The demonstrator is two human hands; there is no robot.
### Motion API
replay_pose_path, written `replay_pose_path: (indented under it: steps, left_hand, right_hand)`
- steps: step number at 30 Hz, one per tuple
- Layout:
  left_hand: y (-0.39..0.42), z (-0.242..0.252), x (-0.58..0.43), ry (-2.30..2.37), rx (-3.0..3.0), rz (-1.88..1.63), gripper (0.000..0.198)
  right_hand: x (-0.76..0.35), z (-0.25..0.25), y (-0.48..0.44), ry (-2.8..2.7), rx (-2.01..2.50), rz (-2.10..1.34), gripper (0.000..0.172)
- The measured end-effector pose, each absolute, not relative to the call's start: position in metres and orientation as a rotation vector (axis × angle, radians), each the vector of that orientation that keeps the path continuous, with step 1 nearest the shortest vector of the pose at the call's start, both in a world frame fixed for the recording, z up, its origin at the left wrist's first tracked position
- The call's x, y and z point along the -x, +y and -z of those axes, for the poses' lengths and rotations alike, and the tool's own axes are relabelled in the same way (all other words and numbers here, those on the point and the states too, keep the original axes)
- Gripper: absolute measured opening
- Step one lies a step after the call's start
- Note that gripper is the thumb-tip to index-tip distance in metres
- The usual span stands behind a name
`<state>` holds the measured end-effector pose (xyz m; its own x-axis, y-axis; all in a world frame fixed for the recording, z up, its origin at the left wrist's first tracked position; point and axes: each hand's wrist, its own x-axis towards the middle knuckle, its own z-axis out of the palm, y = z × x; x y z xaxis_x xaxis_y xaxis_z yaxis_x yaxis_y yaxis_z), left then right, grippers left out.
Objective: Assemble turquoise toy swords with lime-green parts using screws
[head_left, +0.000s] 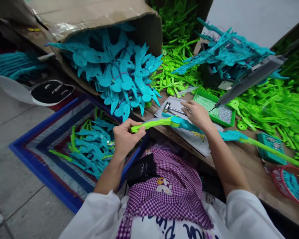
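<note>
My left hand (128, 136) is closed around the lime green end of a long jointed plastic strip (156, 123), thumb on the near side. From there the strip runs right, turning turquoise, passing beneath my right forearm and ending in another green length. My right hand (199, 114) is above its turquoise part, fingers stretched toward the left. By those fingertips a small metal hammer (174, 109) lies on a pale sheet (194, 141); whether they touch its handle is unclear. Just beyond this hand sits a green tray (220, 123) of tiny shiny pieces.
A cardboard box (154, 30) spills turquoise parts (124, 76). Green parts (269, 106) heap across the wooden table. A grey tool (251, 76) slants down to the tray. At right are a teal box (271, 149) and red basket (279, 177); a blue-rimmed bin (45, 176) stands lower left.
</note>
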<state>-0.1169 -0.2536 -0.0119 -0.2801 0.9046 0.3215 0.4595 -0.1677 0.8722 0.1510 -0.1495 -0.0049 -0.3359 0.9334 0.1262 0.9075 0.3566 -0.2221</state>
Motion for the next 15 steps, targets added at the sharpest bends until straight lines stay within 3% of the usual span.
replay_pose_path:
  steps: [8,15]
  left_hand:
    - [-0.231,0.010,0.128,1.754,-1.436,-1.452,0.017]
    - [-0.215,0.012,0.129,1.920,-1.396,-1.378,0.017]
  right_hand:
    - [-0.204,0.010,-0.258,-1.528,1.466,-0.250,0.030]
    - [-0.196,-0.024,-0.247,-1.046,1.282,-0.284,0.032]
